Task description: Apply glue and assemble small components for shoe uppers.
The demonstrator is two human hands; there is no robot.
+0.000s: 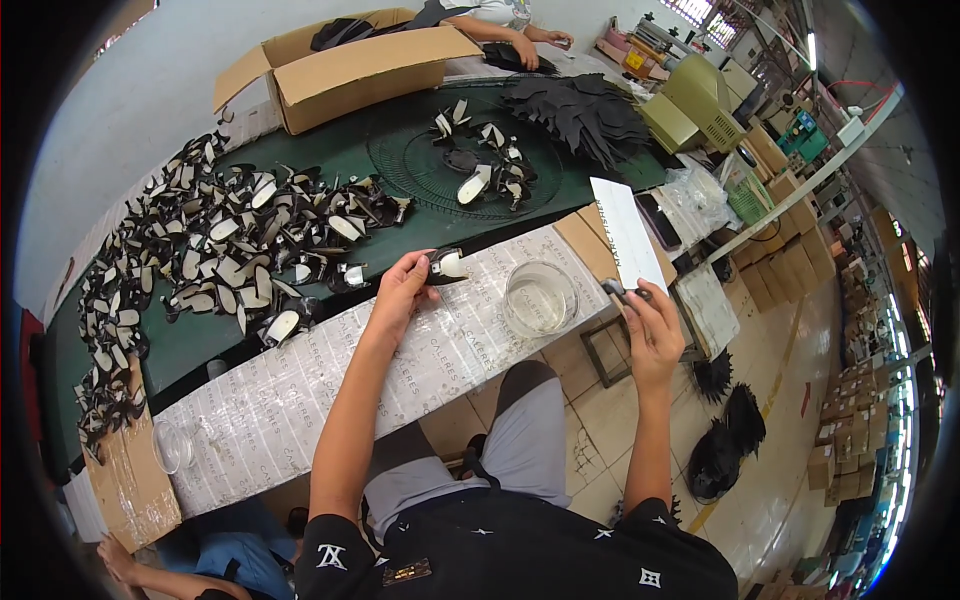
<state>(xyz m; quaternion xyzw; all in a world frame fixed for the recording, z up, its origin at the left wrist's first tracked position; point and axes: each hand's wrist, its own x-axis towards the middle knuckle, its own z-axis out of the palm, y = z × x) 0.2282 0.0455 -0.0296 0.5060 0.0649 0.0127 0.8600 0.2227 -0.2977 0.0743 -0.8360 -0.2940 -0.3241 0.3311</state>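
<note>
My left hand (405, 290) pinches a small black and cream shoe part (447, 266), which looks like a wrapped heel, above the paper-covered strip of the bench. To its right stands a round clear bowl (541, 298) with a little clear content. My right hand (655, 330) is closed on a small dark tool (625, 291), whose kind I cannot make out, beside the bowl. Just beyond that hand lies a white printed card (628, 232). A big heap of similar black and cream shoe parts (215, 255) spreads over the green belt to the left.
A black wire fan guard (395, 165) lies on the belt with more parts on it. Behind are an open carton (365, 72), stacked black cut pieces (580, 115), and a co-worker's hands (527, 50). A second clear bowl (174, 447) is at the left end, near another person's hand (118, 560).
</note>
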